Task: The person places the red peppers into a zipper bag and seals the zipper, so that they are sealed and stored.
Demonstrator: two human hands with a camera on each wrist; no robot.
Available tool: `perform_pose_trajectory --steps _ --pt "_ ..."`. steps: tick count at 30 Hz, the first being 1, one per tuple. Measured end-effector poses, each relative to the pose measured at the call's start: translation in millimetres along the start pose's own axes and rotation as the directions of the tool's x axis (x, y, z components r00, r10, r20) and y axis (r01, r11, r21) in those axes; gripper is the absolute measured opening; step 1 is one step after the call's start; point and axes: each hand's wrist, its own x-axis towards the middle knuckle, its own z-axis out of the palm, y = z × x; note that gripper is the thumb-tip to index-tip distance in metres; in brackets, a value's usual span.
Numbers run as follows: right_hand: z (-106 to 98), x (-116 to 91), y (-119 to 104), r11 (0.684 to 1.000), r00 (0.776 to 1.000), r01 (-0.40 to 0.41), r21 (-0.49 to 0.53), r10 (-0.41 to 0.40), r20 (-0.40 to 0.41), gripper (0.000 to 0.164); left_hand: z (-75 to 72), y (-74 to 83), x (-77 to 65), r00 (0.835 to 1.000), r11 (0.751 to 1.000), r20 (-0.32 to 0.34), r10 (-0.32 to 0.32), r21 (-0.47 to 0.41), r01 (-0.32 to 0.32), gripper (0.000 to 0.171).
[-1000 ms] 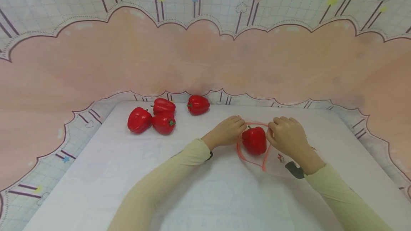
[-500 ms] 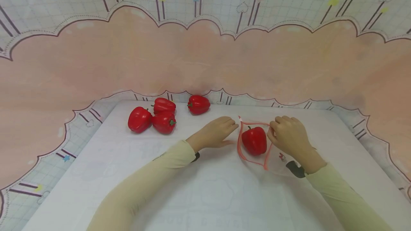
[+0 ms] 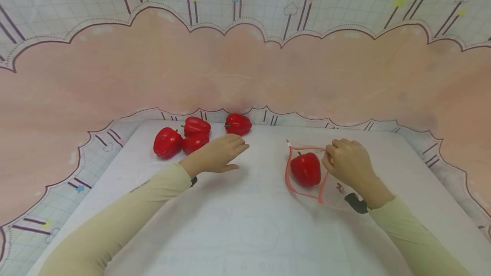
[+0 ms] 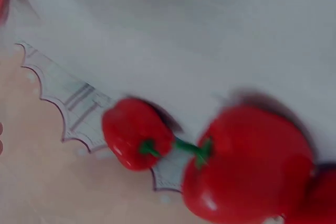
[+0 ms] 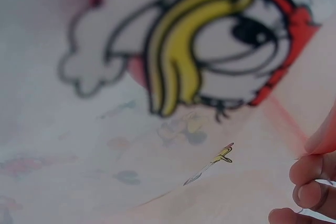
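As R hand (image 3: pixel 350 163) grips bag (image 3: pixel 340 188), pepper (image 3: pixel 306 169) w/in

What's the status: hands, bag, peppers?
Right hand gripping the bag by its rim; left hand holding nothing. One red pepper framed by the bag's mouth. Four loose peppers left of it, no obstruction visible.

Bare table (image 3: pixel 215 225) leaves passage through lower centre; three red peppers (image 3: pixel 192 142) obstruct left of centre, an orange-rimmed bag (image 3: pixel 322 193) right of centre.
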Motion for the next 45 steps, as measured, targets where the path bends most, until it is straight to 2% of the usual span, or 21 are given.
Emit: perform_pose_trajectory --steps 8,13,18,21,25,28,31,45 --pt "0.5 -0.6 1.4 1.0 1.0 0.002 0.007 -0.002 -0.013 0.013 -8.8 -33.1 -31.8 0.997 0.997 0.075 -0.018 0.074 0.013 0.068" --pt "0.7 -0.3 1.2 1.0 1.0 -0.004 0.007 0.004 -0.006 0.013 -5.0 -58.7 -47.7 0.998 0.997 0.067 -0.014 0.073 0.009 0.061" --pt "1.2 -0.3 1.9 1.0 1.0 -0.004 0.011 0.004 -0.019 0.013 3.5 -80.5 -61.0 0.994 0.999 0.107 -0.023 0.039 0.019 0.061" --pt "1.9 -0.2 1.9 1.0 1.0 0.001 0.014 0.0 -0.031 0.014 8.0 -90.0 -68.8 0.988 0.998 0.146 -0.054 0.021 0.052 0.062" --pt "3.2 -0.2 1.8 1.0 0.999 0.009 0.019 -0.008 -0.045 0.014 15.3 -101.0 -77.4 0.97 0.992 0.206 -0.125 0.012 0.125 0.066" --pt "3.6 -0.2 1.5 1.0 0.999 0.01 0.019 -0.009 -0.042 0.013 22.2 -108.3 -81.9 0.964 0.988 0.215 -0.155 0.015 0.155 0.066" --pt "3.6 0.0 1.3 1.0 0.999 0.009 0.016 -0.008 -0.04 0.013 28.0 -113.0 -83.7 0.967 0.987 0.203 -0.157 0.017 0.157 0.065" --pt "2.9 1.0 -2.6 1.0 1.0 -0.009 0.019 0.009 -0.002 0.014 53.4 -122.4 -82.3 0.961 0.971 0.173 -0.215 -0.067 0.229 0.067"
